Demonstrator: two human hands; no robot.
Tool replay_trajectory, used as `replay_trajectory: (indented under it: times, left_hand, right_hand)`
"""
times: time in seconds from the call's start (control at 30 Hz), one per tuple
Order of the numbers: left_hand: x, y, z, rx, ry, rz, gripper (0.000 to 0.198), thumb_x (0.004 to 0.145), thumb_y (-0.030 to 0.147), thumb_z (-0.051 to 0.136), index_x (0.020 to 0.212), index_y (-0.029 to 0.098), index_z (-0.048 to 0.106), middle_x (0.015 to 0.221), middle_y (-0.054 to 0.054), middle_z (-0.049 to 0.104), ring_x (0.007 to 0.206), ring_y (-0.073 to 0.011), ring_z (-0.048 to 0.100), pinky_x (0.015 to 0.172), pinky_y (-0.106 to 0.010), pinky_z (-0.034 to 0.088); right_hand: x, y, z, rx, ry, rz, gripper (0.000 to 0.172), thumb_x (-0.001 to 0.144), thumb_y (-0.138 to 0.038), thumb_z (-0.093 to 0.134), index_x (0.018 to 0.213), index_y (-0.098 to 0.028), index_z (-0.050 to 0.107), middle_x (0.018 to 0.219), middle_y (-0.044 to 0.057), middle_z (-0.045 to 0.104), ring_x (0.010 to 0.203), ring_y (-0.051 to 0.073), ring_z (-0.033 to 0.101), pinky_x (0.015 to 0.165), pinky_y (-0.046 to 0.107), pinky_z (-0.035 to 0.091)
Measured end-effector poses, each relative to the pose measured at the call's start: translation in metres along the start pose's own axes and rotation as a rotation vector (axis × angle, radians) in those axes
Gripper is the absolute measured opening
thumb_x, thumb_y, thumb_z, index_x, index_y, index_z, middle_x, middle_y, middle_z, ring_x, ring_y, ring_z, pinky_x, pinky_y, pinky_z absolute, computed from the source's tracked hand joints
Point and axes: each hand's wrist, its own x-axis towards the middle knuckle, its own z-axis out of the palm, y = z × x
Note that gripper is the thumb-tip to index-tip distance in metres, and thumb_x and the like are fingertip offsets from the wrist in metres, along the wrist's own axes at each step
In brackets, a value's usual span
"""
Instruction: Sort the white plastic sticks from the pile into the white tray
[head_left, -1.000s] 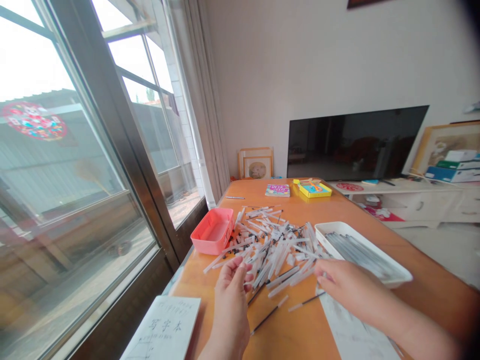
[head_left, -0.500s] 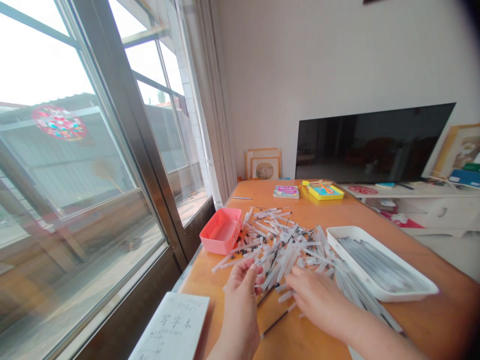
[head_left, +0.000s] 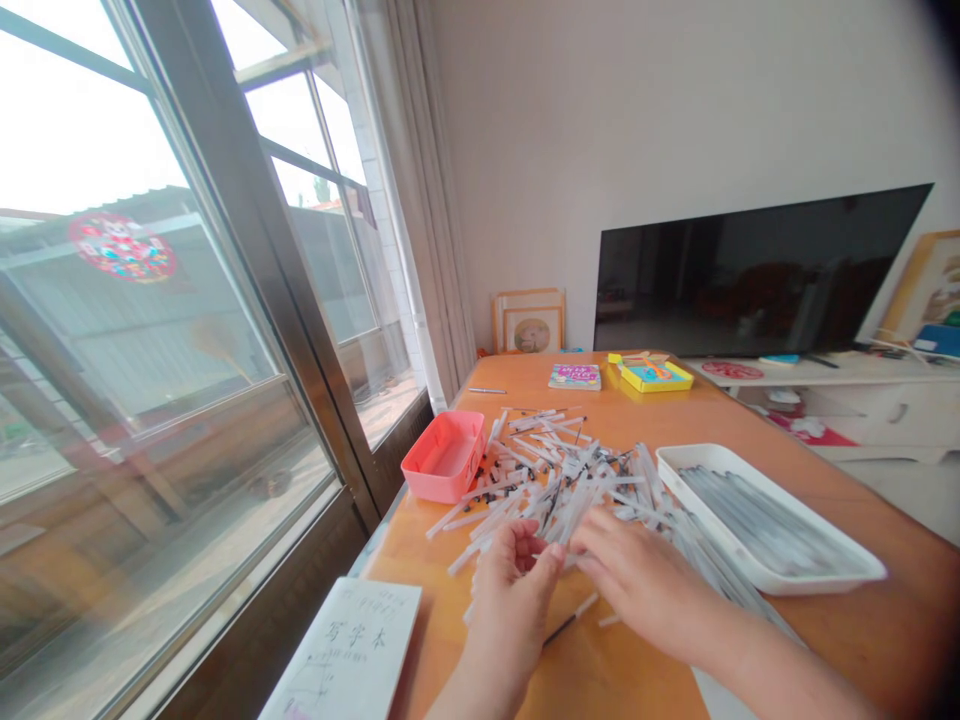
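A loose heap of white and translucent pen parts (head_left: 555, 475), with black bits among them, spreads over the wooden table (head_left: 450, 620). At its near edge my left hand (head_left: 517, 590) is closed, thumb and fingers curled together. My right hand (head_left: 634, 575) is beside it, fingertips pinched and almost meeting the left thumb. Something small and pale shows between the fingertips; the fingers cover most of it. Below the hands lies a thin dark-and-clear pen refill (head_left: 571, 618). Longer clear tubes (head_left: 720, 560) lie partly behind my right forearm.
A pink plastic box (head_left: 444, 458) stands left of the heap. On the right, a white tray (head_left: 847, 580) holds many dark refills. A handwritten notebook (head_left: 352, 650) lies near left. Further back are a pen (head_left: 487, 391), a colourful booklet (head_left: 575, 377) and a yellow box (head_left: 660, 384).
My left hand has moved right, toward my right hand, and its thumb now comes close to the right fingertips. My right hand has shifted only slightly.
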Motion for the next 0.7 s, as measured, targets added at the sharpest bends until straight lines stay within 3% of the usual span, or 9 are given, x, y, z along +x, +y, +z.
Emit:
replay_trajectory:
  times: [0.07, 0.17, 0.3, 0.5, 0.7]
  left_hand:
    - [-0.004, 0.003, 0.002, -0.016, -0.045, -0.051, 0.052, 0.062, 0.046, 0.087, 0.101, 0.016, 0.068, 0.081, -0.004, 0.065, 0.075, -0.0163, 0.058, 0.069, -0.025, 0.042]
    - [-0.009, 0.009, 0.004, -0.033, -0.156, -0.113, 0.044, 0.070, 0.048, 0.081, 0.097, 0.015, 0.072, 0.077, -0.003, 0.065, 0.069, -0.0136, 0.054, 0.066, -0.025, 0.039]
    - [-0.007, 0.010, -0.002, -0.062, -0.079, -0.090, 0.037, 0.077, 0.048, 0.076, 0.090, 0.013, 0.071, 0.073, -0.002, 0.063, 0.067, -0.0119, 0.051, 0.068, -0.025, 0.040]
    - [0.008, 0.007, -0.016, -0.259, 0.207, -0.048, 0.039, 0.077, 0.049, 0.076, 0.091, 0.016, 0.061, 0.084, -0.004, 0.066, 0.073, -0.0130, 0.059, 0.066, -0.024, 0.043]
    - [0.013, 0.010, -0.020, -0.318, 0.266, -0.068, 0.038, 0.077, 0.047, 0.076, 0.091, 0.017, 0.058, 0.084, -0.003, 0.065, 0.072, -0.0127, 0.062, 0.063, -0.022, 0.043]
  right_hand:
    - [0.000, -0.005, 0.000, 0.059, 0.064, 0.018, 0.014, 0.094, -0.019, 0.047, 0.094, -0.024, 0.060, 0.096, 0.002, 0.061, 0.085, 0.018, 0.061, 0.077, 0.030, 0.041]
    - [0.001, -0.015, 0.000, 0.152, 0.133, 0.021, 0.014, 0.096, -0.019, 0.046, 0.093, -0.024, 0.059, 0.095, 0.002, 0.061, 0.084, 0.018, 0.060, 0.078, 0.030, 0.043]
    - [0.001, -0.020, -0.001, 0.182, 0.169, 0.042, 0.008, 0.092, -0.018, 0.050, 0.092, -0.023, 0.056, 0.095, 0.003, 0.061, 0.085, 0.018, 0.060, 0.074, 0.029, 0.043]
    - [-0.012, -0.018, 0.005, 0.083, -0.140, -0.008, 0.014, 0.081, -0.011, 0.054, 0.084, -0.023, 0.058, 0.092, 0.000, 0.061, 0.085, 0.018, 0.059, 0.074, 0.030, 0.039]
    - [-0.016, -0.019, 0.015, 0.057, -0.237, -0.040, 0.013, 0.079, -0.013, 0.056, 0.085, -0.023, 0.060, 0.101, 0.002, 0.061, 0.097, 0.021, 0.057, 0.080, 0.033, 0.039]
